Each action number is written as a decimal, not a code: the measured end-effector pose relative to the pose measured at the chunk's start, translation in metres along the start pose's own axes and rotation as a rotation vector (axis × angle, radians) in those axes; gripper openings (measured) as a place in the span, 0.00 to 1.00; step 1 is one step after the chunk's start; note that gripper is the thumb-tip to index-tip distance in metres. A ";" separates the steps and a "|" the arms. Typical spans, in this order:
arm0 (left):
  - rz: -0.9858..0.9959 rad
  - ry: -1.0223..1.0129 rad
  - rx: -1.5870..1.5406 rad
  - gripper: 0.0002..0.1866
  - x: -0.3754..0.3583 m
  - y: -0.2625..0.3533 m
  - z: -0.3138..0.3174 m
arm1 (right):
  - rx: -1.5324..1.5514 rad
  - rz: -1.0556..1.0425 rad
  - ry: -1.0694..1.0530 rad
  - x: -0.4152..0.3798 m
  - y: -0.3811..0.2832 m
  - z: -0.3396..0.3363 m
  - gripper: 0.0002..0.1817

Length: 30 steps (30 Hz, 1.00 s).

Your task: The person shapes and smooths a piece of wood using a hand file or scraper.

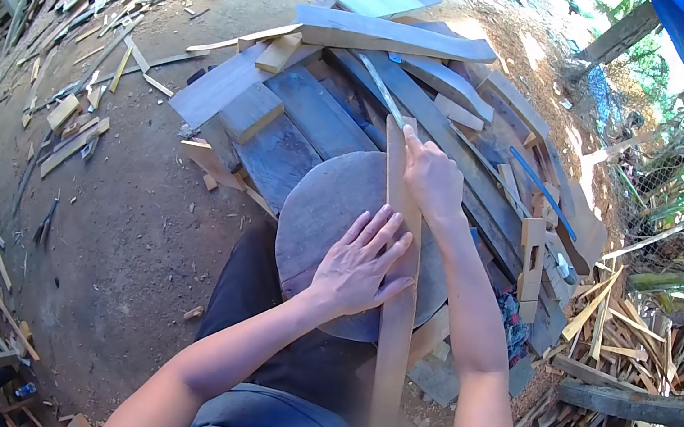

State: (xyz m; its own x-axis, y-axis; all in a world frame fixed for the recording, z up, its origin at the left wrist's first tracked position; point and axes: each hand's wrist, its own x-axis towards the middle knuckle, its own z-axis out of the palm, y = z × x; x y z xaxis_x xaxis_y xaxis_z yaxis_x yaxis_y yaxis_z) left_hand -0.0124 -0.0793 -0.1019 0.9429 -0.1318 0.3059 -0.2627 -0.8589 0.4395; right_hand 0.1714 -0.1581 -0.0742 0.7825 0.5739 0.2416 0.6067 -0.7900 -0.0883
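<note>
A long wooden strip (pixel 391 359) runs from near my body out across a round wooden disc (pixel 321 201). My left hand (pixel 361 263) lies flat with fingers spread, its fingertips on the strip and its palm over the disc. My right hand (pixel 435 180) is closed at the right edge of the strip's far end. Its curled fingers are partly hidden, so a small item inside them could not be seen. A thin pale metal-looking bar (pixel 380 83) slants from the strip's far tip toward the stacked boards.
Stacked planks (pixel 324 110) lie beyond the disc, with a curved board (pixel 391 37) across them. A notched block (pixel 531 256) and a blue thin tool (pixel 539 186) are at the right. Scraps litter the dirt ground (pixel 131 268). Split wood (pixel 613 335) is piled right.
</note>
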 end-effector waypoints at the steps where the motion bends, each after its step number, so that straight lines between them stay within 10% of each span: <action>1: -0.001 -0.006 -0.015 0.36 0.000 0.001 0.000 | -0.001 -0.004 0.004 -0.004 0.000 -0.004 0.25; 30: 0.003 -0.040 0.014 0.37 0.000 -0.001 0.000 | -0.053 0.035 0.066 0.005 -0.009 0.003 0.22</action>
State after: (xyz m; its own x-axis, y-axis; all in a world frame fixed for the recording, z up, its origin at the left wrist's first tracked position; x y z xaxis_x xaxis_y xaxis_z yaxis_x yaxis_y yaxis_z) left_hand -0.0123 -0.0787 -0.1027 0.9496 -0.1538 0.2730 -0.2628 -0.8655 0.4264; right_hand 0.1702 -0.1478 -0.0752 0.7913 0.5315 0.3021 0.5692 -0.8209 -0.0467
